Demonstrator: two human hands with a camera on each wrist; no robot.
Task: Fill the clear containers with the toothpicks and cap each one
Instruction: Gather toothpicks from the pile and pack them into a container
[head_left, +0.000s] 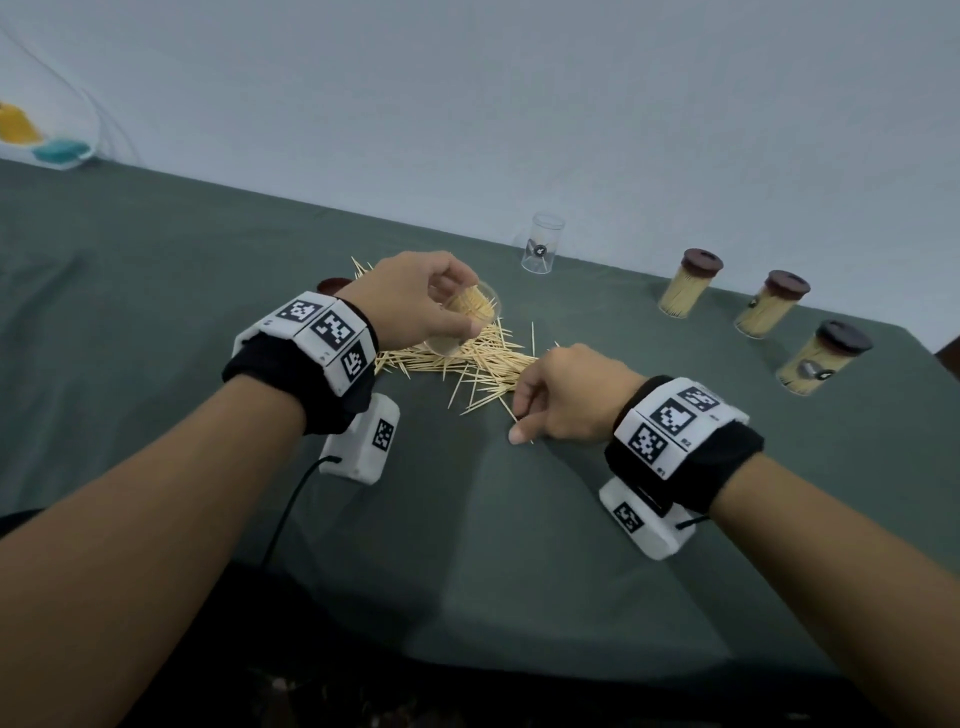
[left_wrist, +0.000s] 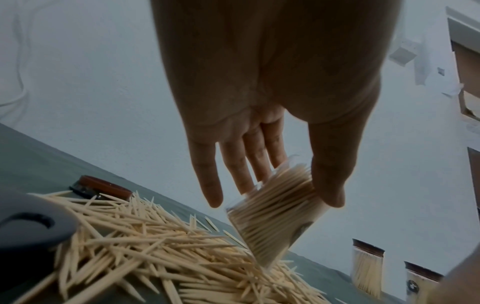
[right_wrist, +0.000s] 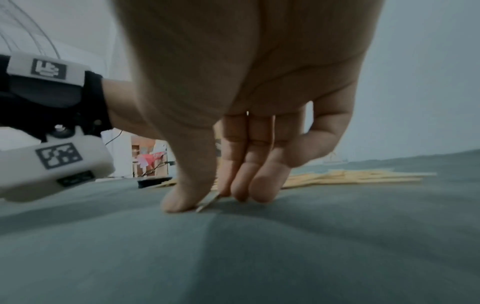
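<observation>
On a grey-green cloth-covered table (head_left: 156, 270) by a pale wall, the left hand (head_left: 415, 301) grips a tilted clear toothpick-packed container (left_wrist: 275, 218) while the right hand (head_left: 566, 395) pinches a loose wooden toothpick (right_wrist: 210, 202).

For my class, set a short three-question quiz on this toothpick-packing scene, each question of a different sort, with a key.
1. True or false: three capped containers full of toothpicks stand on the green tablecloth.
2. Multiple choice: the left hand holds (a) a brown cap, (b) a tilted open container packed with toothpicks, (c) nothing.
3. Fill in: the right hand pinches a single ______ against the cloth.

Key: 1 true; 2 b; 3 toothpick.

Note: a loose brown cap lies by the toothpick pile, and an empty clear container stands farther back.
</observation>
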